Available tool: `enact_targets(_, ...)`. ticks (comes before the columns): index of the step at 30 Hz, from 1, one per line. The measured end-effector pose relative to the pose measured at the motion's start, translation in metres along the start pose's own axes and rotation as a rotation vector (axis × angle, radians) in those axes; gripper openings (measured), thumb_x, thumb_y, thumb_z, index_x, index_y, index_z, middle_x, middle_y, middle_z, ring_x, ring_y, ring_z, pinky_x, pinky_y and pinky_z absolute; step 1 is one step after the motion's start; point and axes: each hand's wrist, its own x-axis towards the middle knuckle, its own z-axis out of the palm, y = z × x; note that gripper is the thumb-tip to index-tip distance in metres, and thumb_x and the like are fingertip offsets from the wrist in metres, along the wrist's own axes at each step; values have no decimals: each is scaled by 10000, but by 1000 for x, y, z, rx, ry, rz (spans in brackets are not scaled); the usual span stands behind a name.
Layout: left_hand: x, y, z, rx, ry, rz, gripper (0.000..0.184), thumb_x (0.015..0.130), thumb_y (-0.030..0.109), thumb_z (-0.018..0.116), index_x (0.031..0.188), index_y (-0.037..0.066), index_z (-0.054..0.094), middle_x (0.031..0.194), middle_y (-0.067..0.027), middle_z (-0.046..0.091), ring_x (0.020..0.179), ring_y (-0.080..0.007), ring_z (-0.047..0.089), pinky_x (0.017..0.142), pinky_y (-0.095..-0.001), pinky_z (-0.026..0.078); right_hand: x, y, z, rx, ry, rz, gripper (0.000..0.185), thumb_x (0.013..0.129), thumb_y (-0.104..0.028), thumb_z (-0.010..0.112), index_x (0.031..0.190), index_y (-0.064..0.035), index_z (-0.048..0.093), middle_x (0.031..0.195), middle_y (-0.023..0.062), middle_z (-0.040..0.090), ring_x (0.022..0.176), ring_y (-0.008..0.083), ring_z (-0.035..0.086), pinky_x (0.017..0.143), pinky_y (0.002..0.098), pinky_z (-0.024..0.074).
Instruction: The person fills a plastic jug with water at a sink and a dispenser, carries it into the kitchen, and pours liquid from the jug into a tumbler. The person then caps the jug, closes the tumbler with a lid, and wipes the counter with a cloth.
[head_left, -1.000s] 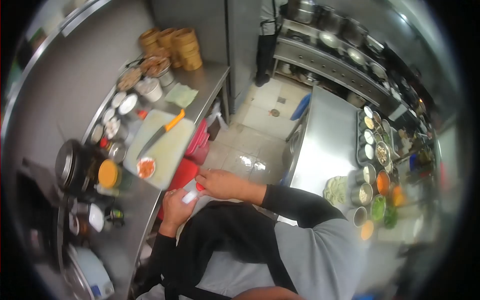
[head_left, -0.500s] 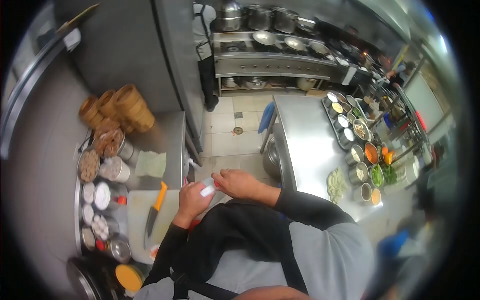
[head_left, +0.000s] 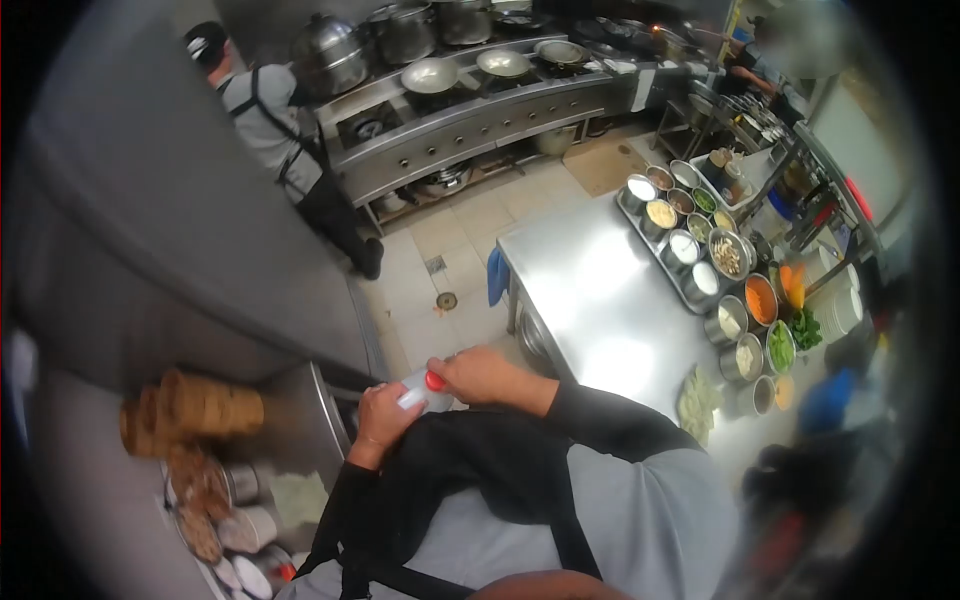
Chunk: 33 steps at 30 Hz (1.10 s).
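My left hand [head_left: 384,414] is closed around a whitish, see-through plastic bottle [head_left: 420,391] with a pale label, held in front of my apron. The bottle's red cap [head_left: 435,381] faces right, and my right hand [head_left: 484,374] is closed on it with the fingertips. Part of the bottle is hidden behind my left fingers. Whether the cap sits tight or loose I cannot tell.
To the right, a steel table [head_left: 590,280] carries several metal containers of chopped food and some pale leaves [head_left: 697,405]. Bamboo steamers [head_left: 215,402] stand at left. A co-worker [head_left: 285,140] stands by the stove [head_left: 460,125]; another person is at far right.
My view has swung to the right, so the cutting board and knife at left are out of sight. More of the bottle and its red cap shows between my hands.
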Motion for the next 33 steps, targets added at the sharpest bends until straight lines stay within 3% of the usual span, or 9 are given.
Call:
enact_targets(5, 131, -4, -9, 44, -5, 67, 316, 733, 340, 893, 820, 90, 720, 816, -158, 720, 809, -385, 693, 785, -491, 517, 58, 88, -61, -73, 88, 104, 525, 979, -501, 653, 1240, -47, 607, 1000, 166, 718, 826, 338, 741, 699, 472, 565)
enact_targets(7, 178, -1, -16, 60, 14, 111, 311, 735, 328, 892, 814, 87, 712, 809, -153, 717, 804, -387, 688, 781, -491, 511, 82, 126, -64, 19, 292, -131, 632, 944, -603, 639, 1237, -44, 615, 947, 155, 714, 798, 344, 737, 693, 460, 559)
enact_targets(8, 200, 2, -20, 79, 47, 154, 306, 738, 316, 891, 807, 84, 704, 803, -148, 714, 798, -389, 684, 777, -492, 504, 95, 140, -68, 29, 288, -118, 632, 944, -603, 639, 1237, -44, 615, 947, 155, 714, 798, 344, 737, 693, 460, 559)
enact_targets(12, 284, -4, -17, 52, 56, 201, 310, 741, 293, 889, 824, 80, 680, 786, -155, 702, 791, -393, 677, 768, -489, 494, 129, 183, -114, -109, 121, 122, 546, 956, -550, 646, 1217, -72, 624, 966, 125, 691, 862, 328, 728, 713, 449, 558)
enact_targets(15, 348, -8, -18, 19, 8, 255, 316, 742, 285, 888, 835, 72, 674, 800, -164, 698, 803, -400, 676, 780, -500, 500, 147, 215, -129, -99, 385, 80, 486, 942, -514, 682, 1105, -61, 618, 961, 123, 711, 865, 305, 731, 718, 434, 558)
enact_targets(18, 415, -20, -7, 16, -48, 343, 326, 734, 287, 891, 831, 66, 672, 810, -167, 697, 808, -404, 675, 790, -503, 509, 177, 257, -115, -163, 376, 167, 527, 933, -518, 689, 1203, -70, 628, 981, 117, 706, 884, 304, 729, 739, 438, 558)
enact_targets(21, 487, -39, 6, -21, -111, 434, 332, 726, 292, 894, 820, 65, 671, 802, -163, 692, 804, -403, 674, 796, -501, 515, 206, 293, -126, -126, 189, 497, 520, 932, -478, 695, 1288, -107, 609, 1051, 115, 678, 932, 302, 717, 758, 458, 556)
enact_targets(23, 533, -50, 10, -57, -168, 490, 332, 722, 295, 894, 810, 67, 670, 791, -160, 688, 800, -402, 673, 797, -499, 518, 217, 312, -142, -138, 429, 398, 460, 938, -445, 693, 1264, -129, 621, 1046, 101, 666, 987, 294, 703, 785, 461, 550)
enact_targets(33, 738, -49, 17, -215, -419, 817, 272, 730, 270, 880, 805, 87, 693, 775, -145, 694, 775, -373, 676, 782, -471, 505, 297, 403, -178, -152, 382, 532, 396, 982, -398, 646, 1231, -91, 616, 1006, 94, 629, 956, 300, 662, 839, 427, 518)
